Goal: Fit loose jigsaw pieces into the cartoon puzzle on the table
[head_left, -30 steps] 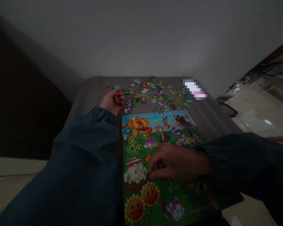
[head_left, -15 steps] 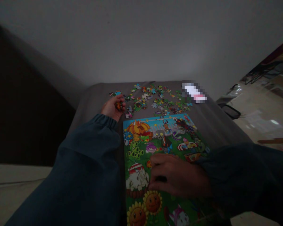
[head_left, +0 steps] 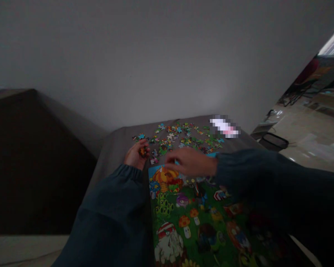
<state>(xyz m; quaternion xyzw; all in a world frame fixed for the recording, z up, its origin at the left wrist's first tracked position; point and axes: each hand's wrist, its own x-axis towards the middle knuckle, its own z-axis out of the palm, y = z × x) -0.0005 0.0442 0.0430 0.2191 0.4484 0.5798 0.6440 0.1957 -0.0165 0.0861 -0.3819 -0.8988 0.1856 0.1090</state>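
Observation:
A colourful cartoon puzzle board (head_left: 200, 218) lies on a grey padded surface (head_left: 114, 148) in front of me. Loose puzzle pieces (head_left: 183, 139) are scattered beyond its far edge. My left hand (head_left: 136, 155) rests at the board's far left corner, fingers curled round several puzzle pieces (head_left: 143, 151). My right hand (head_left: 190, 165) hovers over the board's far edge, reaching towards the left hand. Its fingers are drawn together and blurred; I cannot make out anything in them.
A pale wall rises behind the surface. A dark sofa part (head_left: 36, 155) stands on the left. A blurred white and pink object (head_left: 225, 127) lies at the far right of the surface. A shiny floor with a dark object (head_left: 274, 141) shows on the right.
My right hand lifted off the middle of the board and moved away from me to its far edge, nearer the left hand. The camera tilted up. The left hand stayed put.

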